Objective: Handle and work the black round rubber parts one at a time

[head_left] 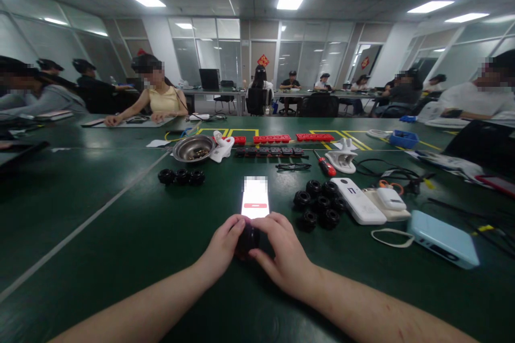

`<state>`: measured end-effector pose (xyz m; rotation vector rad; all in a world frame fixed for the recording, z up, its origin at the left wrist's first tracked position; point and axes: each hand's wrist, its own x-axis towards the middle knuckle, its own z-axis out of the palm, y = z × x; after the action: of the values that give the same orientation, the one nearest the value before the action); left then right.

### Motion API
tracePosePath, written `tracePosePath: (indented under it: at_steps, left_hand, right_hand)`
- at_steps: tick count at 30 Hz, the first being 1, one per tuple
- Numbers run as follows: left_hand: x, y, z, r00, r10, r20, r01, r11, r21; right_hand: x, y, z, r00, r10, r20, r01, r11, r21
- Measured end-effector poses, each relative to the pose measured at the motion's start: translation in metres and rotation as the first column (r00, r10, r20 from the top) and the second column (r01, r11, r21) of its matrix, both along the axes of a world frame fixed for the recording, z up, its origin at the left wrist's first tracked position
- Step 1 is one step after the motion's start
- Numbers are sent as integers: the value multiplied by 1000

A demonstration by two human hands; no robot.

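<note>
Both hands meet low in the middle of the view around a round black part (250, 236), much of it covered by fingers. My left hand (223, 241) is closed on its left side, thumb on top. My right hand (282, 249) grips the other side, fingers over the top and thumb low at the front. Right behind them lies a phone (255, 198) with a bright screen. Several black ribbed round parts (322, 202) are grouped to the right, and three more black round parts (182, 177) stand in a row at the left.
Further back are a metal bowl (193, 149), red trays (271, 139), a black strip of parts (270, 152), glasses (293, 166) and a screwdriver (325, 165). At right lie a white power bank (357, 201), a light blue box (443, 238) and cables. Several people sit around.
</note>
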<state>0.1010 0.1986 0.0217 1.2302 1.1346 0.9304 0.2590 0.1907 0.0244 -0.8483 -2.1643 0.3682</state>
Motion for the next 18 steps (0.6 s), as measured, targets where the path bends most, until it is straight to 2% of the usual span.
tracePosePath:
  at_steps: [2, 4, 9, 11, 18]
  left_hand:
    - [0, 2, -1, 1000, -5, 4, 5, 1000, -26]
    - [-1, 2, -2, 1000, 1, 18, -1, 1000, -24]
    - [-3, -2, -3, 999, 45, 29, -48, 995, 90]
    - [-4, -3, -3, 999, 41, 17, -43, 993, 108]
    - [-1, 1, -2, 999, 9, 41, -8, 1000, -22]
  right_hand:
    - [-1, -1, 1, 998, 67, 22, -68, 996, 65]
    - [-1, -2, 3, 997, 66, 25, -68, 994, 82]
    - [0, -3, 3, 993, -115, 4, 115, 993, -23]
    - [0, -2, 2, 992, -129, 3, 129, 991, -42]
    - [0, -1, 2, 999, 36, 37, -39, 996, 76]
